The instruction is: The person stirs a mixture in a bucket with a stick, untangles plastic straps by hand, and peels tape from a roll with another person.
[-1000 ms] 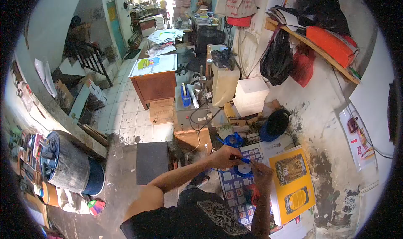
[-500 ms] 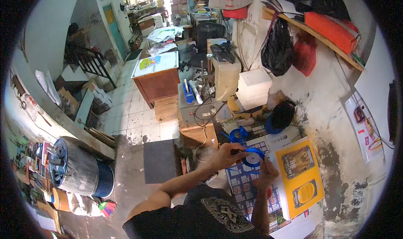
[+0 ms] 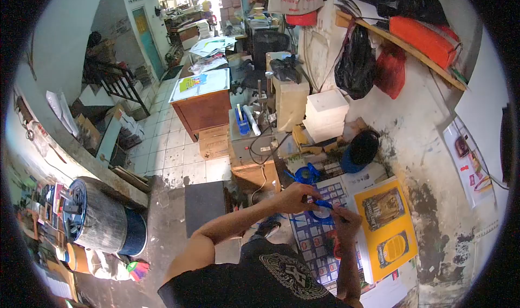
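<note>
My left hand [image 3: 298, 197] has its fingers closed in a pinch on a strip of blue ribbon [image 3: 324, 204], stretched short between my hands. My right hand [image 3: 346, 222] is closed too, its fingertips at the other end of the strip. Just below it, the blue ribbon roll [image 3: 320, 219] with a pale centre is partly hidden by my hands. A heap of blue ribbon [image 3: 306, 173] lies farther back on the patterned sheet [image 3: 311, 244]. Beside my right hand lies a stack with a yellow printed cover [image 3: 387, 224].
A dark blue bin [image 3: 362, 150] stands behind the yellow stack, against the stained wall. White blocks of paper [image 3: 326, 113] sit farther back. A grey machine [image 3: 254, 150] with a cable is ahead, and a large drum [image 3: 103, 213] stands at left.
The roll, held up between both hands before, has tilted and dropped lower. A blue strip now spans the hands, and my right hand has turned palm down.
</note>
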{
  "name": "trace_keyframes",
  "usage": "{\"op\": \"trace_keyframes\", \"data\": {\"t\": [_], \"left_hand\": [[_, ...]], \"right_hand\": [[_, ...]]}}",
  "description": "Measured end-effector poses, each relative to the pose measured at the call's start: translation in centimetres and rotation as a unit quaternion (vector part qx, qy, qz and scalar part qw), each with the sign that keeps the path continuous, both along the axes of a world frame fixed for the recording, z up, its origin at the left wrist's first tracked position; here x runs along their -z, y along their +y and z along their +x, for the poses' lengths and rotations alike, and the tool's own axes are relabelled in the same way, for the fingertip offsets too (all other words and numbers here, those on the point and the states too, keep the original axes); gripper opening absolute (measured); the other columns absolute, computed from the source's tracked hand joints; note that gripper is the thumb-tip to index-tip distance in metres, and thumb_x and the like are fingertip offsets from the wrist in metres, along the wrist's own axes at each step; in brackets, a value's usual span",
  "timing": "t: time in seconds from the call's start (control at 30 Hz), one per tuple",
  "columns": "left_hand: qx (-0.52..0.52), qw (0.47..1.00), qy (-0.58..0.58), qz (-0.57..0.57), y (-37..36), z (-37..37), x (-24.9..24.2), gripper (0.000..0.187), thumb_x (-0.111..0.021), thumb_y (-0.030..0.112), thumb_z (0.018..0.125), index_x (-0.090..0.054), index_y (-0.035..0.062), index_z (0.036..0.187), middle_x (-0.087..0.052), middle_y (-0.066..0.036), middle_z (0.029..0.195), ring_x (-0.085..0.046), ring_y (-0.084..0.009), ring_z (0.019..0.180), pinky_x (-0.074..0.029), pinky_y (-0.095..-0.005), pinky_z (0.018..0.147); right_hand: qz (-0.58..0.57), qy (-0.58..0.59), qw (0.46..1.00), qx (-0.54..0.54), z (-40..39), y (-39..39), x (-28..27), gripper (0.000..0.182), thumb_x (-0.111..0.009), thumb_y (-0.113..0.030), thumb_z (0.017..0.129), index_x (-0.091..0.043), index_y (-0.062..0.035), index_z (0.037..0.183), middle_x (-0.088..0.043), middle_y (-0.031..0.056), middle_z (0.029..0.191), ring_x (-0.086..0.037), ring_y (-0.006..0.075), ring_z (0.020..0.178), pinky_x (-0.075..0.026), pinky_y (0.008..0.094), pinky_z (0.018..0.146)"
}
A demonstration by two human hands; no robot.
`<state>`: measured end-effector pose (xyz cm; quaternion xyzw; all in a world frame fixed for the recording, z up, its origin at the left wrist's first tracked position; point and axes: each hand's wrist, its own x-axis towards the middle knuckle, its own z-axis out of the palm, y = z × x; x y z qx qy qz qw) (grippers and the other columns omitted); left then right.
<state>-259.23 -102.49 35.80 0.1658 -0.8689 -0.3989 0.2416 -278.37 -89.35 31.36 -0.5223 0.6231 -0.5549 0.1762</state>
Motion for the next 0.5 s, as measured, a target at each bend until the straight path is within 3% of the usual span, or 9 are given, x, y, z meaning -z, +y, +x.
{"op": "trace_keyframes", "data": {"t": [0.1,0.2,0.3,0.5], "left_hand": [[0.044,0.999,0.008,0.0,-0.7,-0.1,0.2,0.022,-0.069,0.022,0.083,-0.067,0.0037,0.095,-0.064,-0.005,0.071,-0.061,-0.012,0.059,-0.048,-0.0288,0.054],[-0.019,0.995,0.038,0.089,0.4,-0.2,0.9,0.021,-0.069,0.021,0.084,-0.067,0.0038,0.095,-0.064,-0.005,0.071,-0.059,-0.0104,0.056,-0.046,-0.0277,0.051],[-0.129,0.965,0.001,0.228,2.9,-0.5,-1.6,0.02,-0.069,0.02,0.084,-0.067,0.0001,0.087,-0.061,-0.002,0.069,-0.055,-0.0054,0.061,-0.046,-0.0252,0.053],[-0.154,0.864,0.241,0.415,5.2,-3.1,3.9,0.02,-0.064,0.021,0.089,-0.066,0.0007,0.089,-0.061,0.001,0.075,-0.054,-0.0039,0.064,-0.046,-0.0211,0.055]], "right_hand": [[-0.065,0.098,0.993,-0.012,0.1,-0.4,-0.5,0.015,-0.075,0.002,0.069,-0.07,0.003,0.084,-0.07,0.011,0.078,-0.065,0.0132,0.074,-0.051,0.0256,0.065],[-0.049,0.016,0.997,0.061,-0.5,-0.4,2.8,0.014,-0.075,0.003,0.069,-0.07,0.0036,0.082,-0.07,0.0116,0.078,-0.066,0.0128,0.074,-0.052,0.0254,0.066],[-0.126,0.088,0.981,0.118,0.3,-0.3,1.8,0.015,-0.073,0.003,0.071,-0.069,0.0056,0.086,-0.069,0.0113,0.075,-0.063,0.0121,0.066,-0.05,0.026,0.059],[-0.08,-0.12,0.966,0.215,3.4,-1.1,0.3,0.014,-0.068,-0.003,0.078,-0.068,0.0064,0.089,-0.058,0.0035,0.06,-0.048,0.0093,0.05,-0.036,0.0268,0.045]]}}
